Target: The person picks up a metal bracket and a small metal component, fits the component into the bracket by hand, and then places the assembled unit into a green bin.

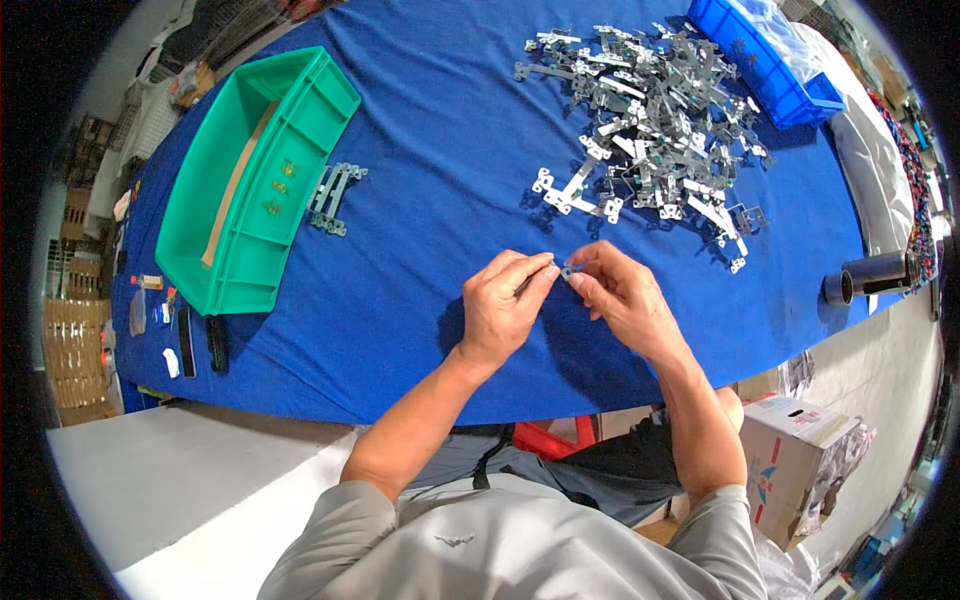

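Over the middle of the blue cloth, my two hands meet fingertip to fingertip. My right hand (628, 302) pinches a small metal piece (567, 271) between thumb and fingers; only its light end shows. Thumb and forefinger of my left hand (500, 308) are pressed together right beside that piece. Whatever the left fingers hold is hidden or too small to name. Beyond my right hand lies a large heap of flat silver metal brackets (655, 120), tangled together. One bracket (577, 188) at its near left edge lies partly apart from the pile.
A green plastic bin (290, 220) stands on the left, with several metal brackets (336, 200) beside it. At the far right sits a blue bin (760, 62) holding clear plastic. A dark cylinder (880, 275) lies at the right edge. A cardboard box (800, 455) stands below the table.
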The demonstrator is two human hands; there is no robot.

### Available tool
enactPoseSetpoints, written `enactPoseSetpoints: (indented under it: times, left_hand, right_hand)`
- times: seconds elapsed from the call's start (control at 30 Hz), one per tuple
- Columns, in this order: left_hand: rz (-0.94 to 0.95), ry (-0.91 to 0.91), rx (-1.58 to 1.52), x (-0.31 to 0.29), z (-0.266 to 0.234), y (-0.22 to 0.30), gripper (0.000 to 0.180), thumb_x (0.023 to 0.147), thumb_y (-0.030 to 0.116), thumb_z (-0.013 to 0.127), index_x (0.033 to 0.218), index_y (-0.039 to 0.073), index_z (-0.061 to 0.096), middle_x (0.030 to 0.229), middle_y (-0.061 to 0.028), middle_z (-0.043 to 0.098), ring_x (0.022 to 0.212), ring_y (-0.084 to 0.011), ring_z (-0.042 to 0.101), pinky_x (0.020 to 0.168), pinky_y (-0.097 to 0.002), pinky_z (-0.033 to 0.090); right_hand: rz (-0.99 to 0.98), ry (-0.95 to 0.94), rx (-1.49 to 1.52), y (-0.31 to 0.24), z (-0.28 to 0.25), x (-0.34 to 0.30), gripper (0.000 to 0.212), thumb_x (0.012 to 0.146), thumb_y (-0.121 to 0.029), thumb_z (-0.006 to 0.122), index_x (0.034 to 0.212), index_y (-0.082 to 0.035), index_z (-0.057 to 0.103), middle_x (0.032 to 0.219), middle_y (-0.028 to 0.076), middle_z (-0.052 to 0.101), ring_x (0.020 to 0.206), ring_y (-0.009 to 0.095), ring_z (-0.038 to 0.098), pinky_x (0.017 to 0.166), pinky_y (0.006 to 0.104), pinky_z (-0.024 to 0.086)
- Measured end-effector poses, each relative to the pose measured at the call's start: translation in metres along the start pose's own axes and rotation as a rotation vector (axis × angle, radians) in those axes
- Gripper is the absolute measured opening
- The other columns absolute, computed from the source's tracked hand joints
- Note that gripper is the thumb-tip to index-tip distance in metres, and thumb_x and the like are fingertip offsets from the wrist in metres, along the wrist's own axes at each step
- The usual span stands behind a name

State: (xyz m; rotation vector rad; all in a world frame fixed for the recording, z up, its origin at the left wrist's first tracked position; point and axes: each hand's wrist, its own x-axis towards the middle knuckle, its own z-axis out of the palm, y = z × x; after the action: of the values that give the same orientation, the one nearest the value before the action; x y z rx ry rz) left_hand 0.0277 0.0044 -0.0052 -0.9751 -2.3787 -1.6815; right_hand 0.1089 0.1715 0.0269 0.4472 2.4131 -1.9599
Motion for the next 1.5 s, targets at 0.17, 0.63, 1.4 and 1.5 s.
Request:
enactPoseSetpoints:
  times: [0.17,0.63,1.4,1.5]
  left_hand:
    - [0.016,-0.032,-0.006,0.000,0.001,0.003,0.014,0.085,0.004,0.075,0.098,-0.001,0.075,0.084,-0.0123,0.071,0.071,-0.0186,0.067,0.064,-0.0290,0.053]
    - [-0.060,0.034,-0.033,0.003,-0.002,0.002,0.013,0.087,0.003,0.074,0.099,-0.002,0.075,0.084,-0.0113,0.071,0.072,-0.0156,0.067,0.065,-0.0277,0.052]
    - [-0.046,0.058,-0.058,0.002,0.000,-0.001,0.014,0.086,0.004,0.075,0.099,-0.002,0.074,0.082,-0.0107,0.070,0.069,-0.0151,0.065,0.062,-0.0273,0.051]
    - [-0.082,0.030,-0.048,0.002,-0.002,0.002,0.014,0.087,0.004,0.074,0.099,-0.003,0.074,0.082,-0.0102,0.070,0.070,-0.0140,0.065,0.063,-0.0275,0.051]
  right_hand:
    - [-0.317,0.171,-0.260,0.013,0.001,0.004,0.017,0.096,-0.016,0.065,0.099,0.001,0.064,0.077,0.004,0.064,0.068,0.013,0.057,0.062,0.0318,0.047]
    - [-0.003,-0.078,-0.099,0.008,-0.006,0.003,0.018,0.098,-0.017,0.062,0.092,0.000,0.063,0.073,0.005,0.064,0.062,0.011,0.055,0.055,0.0291,0.045]
    - [0.098,-0.072,-0.046,-0.002,-0.013,0.004,0.018,0.098,-0.018,0.061,0.096,0.000,0.065,0.075,0.003,0.065,0.064,0.010,0.055,0.058,0.0280,0.046]
    - [0.103,-0.123,-0.031,0.000,-0.008,0.001,0.019,0.098,-0.018,0.061,0.095,0.000,0.065,0.075,0.003,0.065,0.064,0.010,0.055,0.058,0.0279,0.046]
